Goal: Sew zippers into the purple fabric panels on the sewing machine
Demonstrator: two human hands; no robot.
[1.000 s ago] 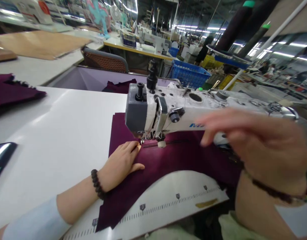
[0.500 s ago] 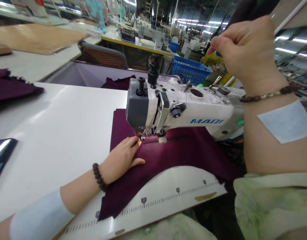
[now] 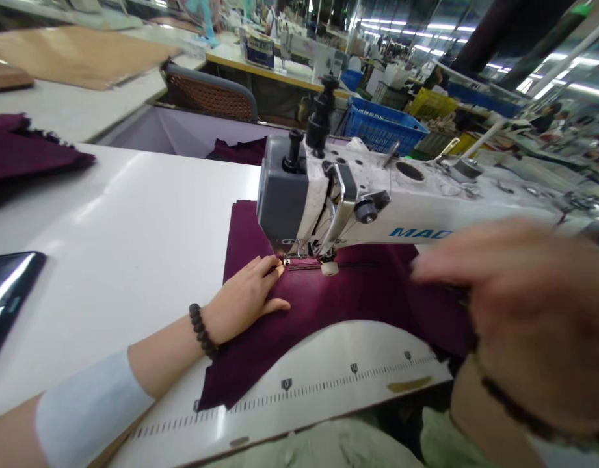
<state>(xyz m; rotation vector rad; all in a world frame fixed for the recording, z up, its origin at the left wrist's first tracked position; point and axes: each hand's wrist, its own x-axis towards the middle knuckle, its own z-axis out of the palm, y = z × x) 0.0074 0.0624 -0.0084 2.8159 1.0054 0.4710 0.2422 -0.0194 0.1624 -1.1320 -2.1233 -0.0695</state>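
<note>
Both hands are apart from each other: the left hand lies flat on the maroon cloth, fingers just beside the needle area, thumb spread. On the right, the right hand is raised near the sewing machine, too blurred to tell whether it holds something. The cloth lies on the white table, partly under the machine head. Narrow dark lines run on it toward the right, so the work seems partly done; how much sewing is left cannot be told.
</note>
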